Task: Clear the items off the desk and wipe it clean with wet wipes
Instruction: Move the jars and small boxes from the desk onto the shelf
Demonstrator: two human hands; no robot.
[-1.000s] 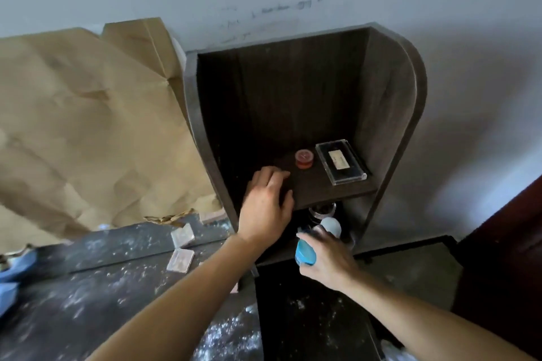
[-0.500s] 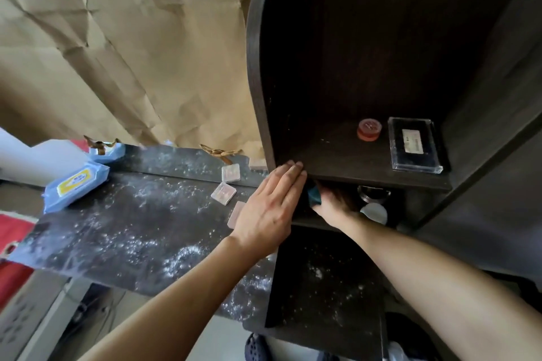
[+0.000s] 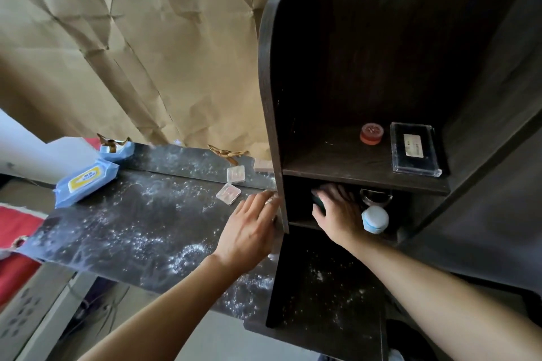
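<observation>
1. Our right hand [image 3: 337, 211] had pushed deeper into the lower compartment of the shelf unit [image 3: 269, 97], fingers curled round a teal item [image 3: 318, 202].
2. Our left hand [image 3: 252, 223] had shifted onto the unit's left panel, fingers flat, holding nothing.
3. Left of the unit, the wet wipes [image 3: 88, 182] and clear boxes [image 3: 228, 193] lay on the dusty tabletop [image 3: 132, 228]; we judged the clearing unfinished.

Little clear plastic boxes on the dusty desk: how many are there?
2. The rear box lies near the back edge of the desk; the front box sits just before it, close to the left hand, which may hide more.
</observation>
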